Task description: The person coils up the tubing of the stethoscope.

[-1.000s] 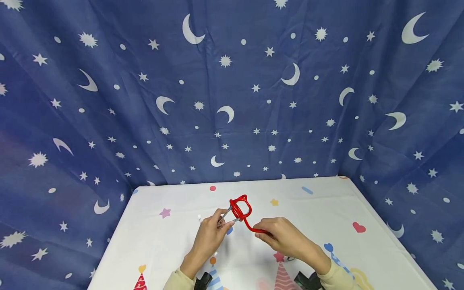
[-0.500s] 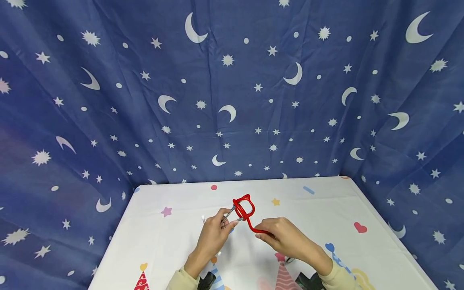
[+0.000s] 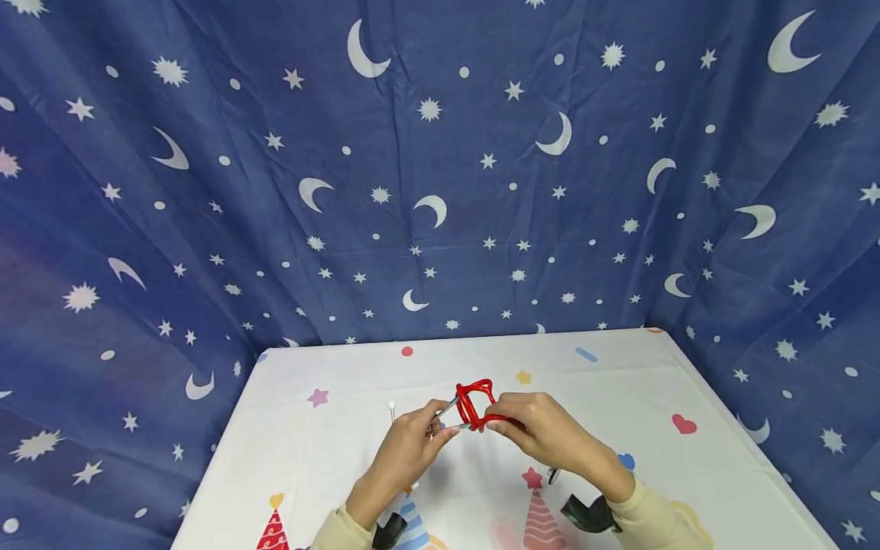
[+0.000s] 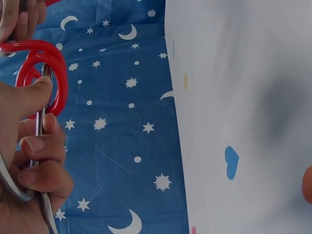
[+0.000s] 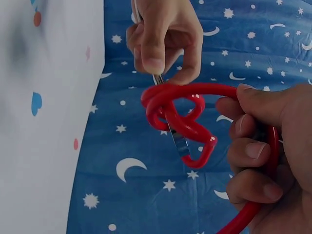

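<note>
A stethoscope with red tubing (image 3: 464,409) is held above the table between both hands. My left hand (image 3: 407,443) grips its metal ear tubes (image 4: 40,127), with curled fingers showing in the left wrist view. A white ear tip (image 3: 392,405) sticks out behind that hand. Loops of tubing wrap around the metal at its far end, plain in the right wrist view as red coils (image 5: 187,126). My right hand (image 3: 550,431) pinches the tubing close beside the coils, its fingers curled round it. Below the right hand hangs the chest piece (image 3: 553,476), partly hidden.
The table has a white cloth (image 3: 330,451) printed with party hats, stars and hearts. A blue curtain (image 3: 440,191) with moons and stars stands behind and at both sides. Black straps (image 3: 590,514) circle the wrists.
My right hand has moved left and up, closer to the coils, still pinching the tubing. My left hand and the coiled end have shifted slightly right. More of the chest piece shows.
</note>
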Demonstrator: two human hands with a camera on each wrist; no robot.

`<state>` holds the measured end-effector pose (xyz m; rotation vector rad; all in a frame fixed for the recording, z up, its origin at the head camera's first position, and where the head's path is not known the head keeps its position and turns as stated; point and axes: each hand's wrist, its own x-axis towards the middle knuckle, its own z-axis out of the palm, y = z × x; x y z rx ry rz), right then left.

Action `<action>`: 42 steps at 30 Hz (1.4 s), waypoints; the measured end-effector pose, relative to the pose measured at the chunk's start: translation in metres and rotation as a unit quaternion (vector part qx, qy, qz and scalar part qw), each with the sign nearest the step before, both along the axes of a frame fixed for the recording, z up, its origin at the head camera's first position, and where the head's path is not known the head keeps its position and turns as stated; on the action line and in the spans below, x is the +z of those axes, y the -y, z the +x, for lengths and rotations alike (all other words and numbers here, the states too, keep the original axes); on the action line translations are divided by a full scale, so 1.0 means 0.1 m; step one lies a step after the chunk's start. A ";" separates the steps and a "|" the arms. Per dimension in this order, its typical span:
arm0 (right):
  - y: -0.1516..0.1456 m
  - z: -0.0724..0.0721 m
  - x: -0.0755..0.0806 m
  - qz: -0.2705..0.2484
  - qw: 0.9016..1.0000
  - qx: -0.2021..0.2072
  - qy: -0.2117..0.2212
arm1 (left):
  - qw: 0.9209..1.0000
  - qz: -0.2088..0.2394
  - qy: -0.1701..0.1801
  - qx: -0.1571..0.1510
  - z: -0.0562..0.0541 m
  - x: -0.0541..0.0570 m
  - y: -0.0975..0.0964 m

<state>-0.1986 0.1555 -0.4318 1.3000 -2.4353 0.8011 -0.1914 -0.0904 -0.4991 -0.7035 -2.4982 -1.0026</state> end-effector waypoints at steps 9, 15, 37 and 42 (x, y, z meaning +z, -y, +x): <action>-0.02 -0.05 0.02 -0.024 0.999 -0.026 -0.015 | 0.999 -0.024 -0.014 -0.036 0.08 0.05 -0.01; 0.01 -0.10 0.04 -0.036 0.998 -0.055 -0.026 | 0.998 -0.023 -0.018 -0.051 0.09 0.07 -0.01; -0.02 -0.28 -0.01 -0.099 0.988 0.055 0.104 | 0.984 -0.019 -0.072 -0.159 0.14 0.09 0.00; -0.03 -0.31 -0.03 -0.123 0.973 0.090 0.171 | 0.980 0.003 -0.099 -0.171 0.15 0.09 -0.01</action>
